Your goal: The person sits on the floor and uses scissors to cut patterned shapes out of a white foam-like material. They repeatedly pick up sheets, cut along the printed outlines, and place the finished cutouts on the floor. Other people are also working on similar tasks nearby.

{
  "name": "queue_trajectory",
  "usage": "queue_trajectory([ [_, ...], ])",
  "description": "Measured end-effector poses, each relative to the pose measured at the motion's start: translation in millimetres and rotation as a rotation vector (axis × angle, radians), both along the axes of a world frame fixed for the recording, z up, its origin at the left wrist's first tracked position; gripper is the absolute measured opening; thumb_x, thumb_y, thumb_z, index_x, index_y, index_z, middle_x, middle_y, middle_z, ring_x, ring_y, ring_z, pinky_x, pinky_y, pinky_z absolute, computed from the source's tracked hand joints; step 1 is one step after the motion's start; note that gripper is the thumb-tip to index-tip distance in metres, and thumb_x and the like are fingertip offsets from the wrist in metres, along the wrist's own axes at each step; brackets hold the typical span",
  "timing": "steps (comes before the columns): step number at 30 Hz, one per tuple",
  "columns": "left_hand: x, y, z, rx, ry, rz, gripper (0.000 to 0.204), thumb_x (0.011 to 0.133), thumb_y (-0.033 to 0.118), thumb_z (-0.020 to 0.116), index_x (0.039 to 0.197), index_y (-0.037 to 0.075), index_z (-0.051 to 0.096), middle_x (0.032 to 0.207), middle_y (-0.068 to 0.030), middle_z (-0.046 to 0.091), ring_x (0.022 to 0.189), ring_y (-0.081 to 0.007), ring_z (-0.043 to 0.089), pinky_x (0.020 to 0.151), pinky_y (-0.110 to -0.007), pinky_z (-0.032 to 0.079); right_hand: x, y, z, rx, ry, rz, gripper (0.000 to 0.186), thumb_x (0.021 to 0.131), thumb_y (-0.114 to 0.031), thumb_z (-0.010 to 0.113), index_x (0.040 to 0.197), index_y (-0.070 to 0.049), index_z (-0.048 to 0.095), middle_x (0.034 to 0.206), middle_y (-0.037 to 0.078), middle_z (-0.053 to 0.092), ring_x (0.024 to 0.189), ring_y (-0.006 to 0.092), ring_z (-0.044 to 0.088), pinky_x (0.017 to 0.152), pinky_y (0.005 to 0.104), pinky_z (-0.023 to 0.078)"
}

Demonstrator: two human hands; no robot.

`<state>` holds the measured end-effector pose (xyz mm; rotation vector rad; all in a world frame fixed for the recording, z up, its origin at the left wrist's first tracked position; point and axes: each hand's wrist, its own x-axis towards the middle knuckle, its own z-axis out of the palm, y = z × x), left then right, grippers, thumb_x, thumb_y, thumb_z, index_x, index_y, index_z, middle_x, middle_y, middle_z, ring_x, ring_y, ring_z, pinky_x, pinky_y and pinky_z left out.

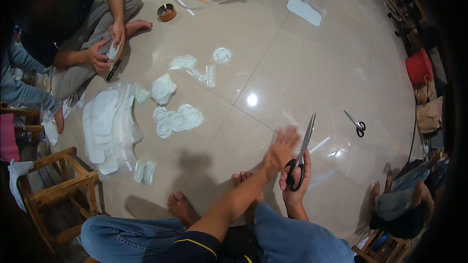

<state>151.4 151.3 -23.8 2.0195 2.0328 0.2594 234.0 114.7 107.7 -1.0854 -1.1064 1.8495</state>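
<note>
My right hand (296, 188) grips a pair of scissors (305, 142) by its black handles, its long blades pointing up and away from me. Just left of it my left hand (282, 147) reaches out with fingers stretched, slightly blurred, over the tiled floor. Whether its palm touches the tiles I cannot tell. Beside the scissors, thin clear strips (319, 144) shine on the floor. A second pair of black-handled scissors (360, 127) lies further right.
At left lie stacked pale sheets (102, 117), a pile of patterned cutouts (164, 89), round patterned pieces (181, 120) and small bundles (144, 172). A wooden stool (63, 185) stands at near left. A person (102, 44) sits at far left; a red bucket (418, 66) stands at right.
</note>
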Motion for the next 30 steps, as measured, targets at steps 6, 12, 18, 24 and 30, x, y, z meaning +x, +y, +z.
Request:
queue_trajectory([
  [6, 5.8, -11.8, 7.1, 0.306, -0.548, -0.179, 0.069, 0.093, 0.035, 0.065, 0.151, 0.0, 0.05, 0.163, -0.0202, 0.041, 0.156, -0.0378, 0.03, 0.129, -0.054, 0.022, 17.7, 8.0, -1.1, 0.139, -0.004, 0.096, 0.088, 0.1, -0.047, 0.071, 0.166, -0.012, 0.024, 0.078, 0.006, 0.057, 0.053, 0.0116, 0.052, 0.041, 0.0235, 0.039],
  [12, -114.7, -80.3, 1.0, 0.592, -0.459, 0.776, 0.056, 0.092, 0.018, 0.071, 0.142, -0.003, 0.056, 0.144, -0.0249, 0.057, 0.137, -0.0436, 0.05, 0.115, -0.055, 0.038, 19.6, 4.5, -33.9, 0.023, -0.002, 0.156, 0.077, 0.102, -0.024, 0.071, 0.163, -0.007, 0.029, 0.068, 0.005, 0.056, 0.05, 0.0131, 0.053, 0.045, 0.0258, 0.042],
  [18, -246.3, -194.7, -11.1, 0.562, -0.069, 1.401, 0.088, 0.089, 0.031, 0.079, 0.155, -0.005, 0.035, 0.156, -0.0282, 0.041, 0.146, -0.0464, 0.036, 0.122, -0.058, 0.026, 2.6, -16.8, -53.5, 0.013, -0.528, 0.668, 0.062, 0.097, -0.022, 0.077, 0.151, -0.005, 0.051, 0.075, 0.005, 0.067, 0.06, 0.0137, 0.063, 0.052, 0.0284, 0.048],
  [24, -268.9, -219.5, 2.8, 0.215, -0.174, 1.466, 0.127, 0.077, 0.054, 0.088, 0.164, -0.005, 0.015, 0.168, -0.0284, 0.026, 0.159, -0.0443, 0.016, 0.129, -0.058, 0.004, -20.6, 7.7, -40.8, 0.293, -0.836, 0.753, 0.045, 0.091, -0.011, 0.076, 0.133, 0.0, 0.062, 0.094, 0.022, 0.077, 0.082, 0.0327, 0.077, 0.07, 0.0419, 0.058],
  [30, -228.6, -191.5, -7.8, 0.308, -0.15, 1.156, 0.101, 0.087, 0.043, 0.082, 0.161, -0.003, 0.029, 0.159, -0.0262, 0.044, 0.153, -0.0418, 0.033, 0.127, -0.059, 0.015, -27.9, 47.5, -65.7, 0.882, -0.929, 0.786, 0.043, 0.085, -0.021, 0.085, 0.116, 0.001, 0.064, 0.081, 0.019, 0.075, 0.072, 0.0343, 0.074, 0.065, 0.044, 0.057],
])
